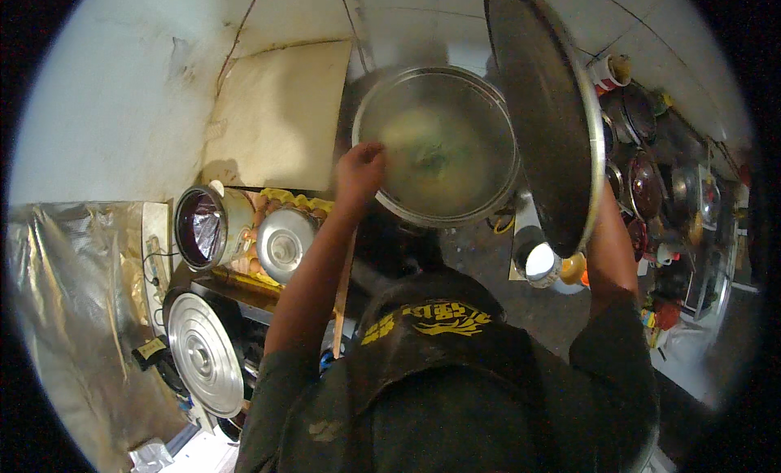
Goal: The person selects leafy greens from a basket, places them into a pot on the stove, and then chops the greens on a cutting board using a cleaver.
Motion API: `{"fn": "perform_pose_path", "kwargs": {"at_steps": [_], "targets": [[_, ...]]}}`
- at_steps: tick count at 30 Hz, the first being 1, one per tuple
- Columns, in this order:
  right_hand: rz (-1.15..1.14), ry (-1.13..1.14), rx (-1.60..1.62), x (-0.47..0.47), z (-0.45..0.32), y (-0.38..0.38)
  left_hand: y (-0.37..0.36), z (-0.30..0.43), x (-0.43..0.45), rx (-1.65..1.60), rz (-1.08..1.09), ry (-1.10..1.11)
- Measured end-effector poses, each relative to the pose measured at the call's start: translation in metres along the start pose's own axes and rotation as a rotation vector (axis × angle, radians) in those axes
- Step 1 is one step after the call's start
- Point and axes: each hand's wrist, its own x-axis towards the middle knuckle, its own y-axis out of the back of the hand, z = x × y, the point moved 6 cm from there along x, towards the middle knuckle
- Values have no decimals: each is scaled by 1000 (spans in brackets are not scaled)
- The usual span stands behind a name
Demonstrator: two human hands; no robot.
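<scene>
A large round metal pot [365,113] stands before me, with cloudy, steaming contents and a green patch in the middle. My left hand [360,173] is over its left rim, the fingers curled in. Whether anything small sits between those fingers cannot be made out. On the right, a big round lid [543,119] is held up on edge beside the pot, its dark inner face towards the pot. My right forearm [610,247] reaches up behind this lid, which hides the right hand itself.
At left are an open cooker pot [239,214] with a dark inside, egg trays [287,196] under a metal bowl [280,244], and a ridged metal lid [206,354]. A tan board [274,119] leans on the wall. Several pans and bowls [645,183] crowd the right side.
</scene>
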Motion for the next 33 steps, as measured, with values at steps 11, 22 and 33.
{"fn": "perform_pose_path", "kwargs": {"at_steps": [11,22,33], "targets": [[-115,234,-765,98,119,-149,87,-151,-295,25,257,391],[-332,433,-1131,122,241,-214,43,-186,-390,-8,371,640],[-422,508,-1030,153,251,-217,7,-211,-437,18,390,679]]}}
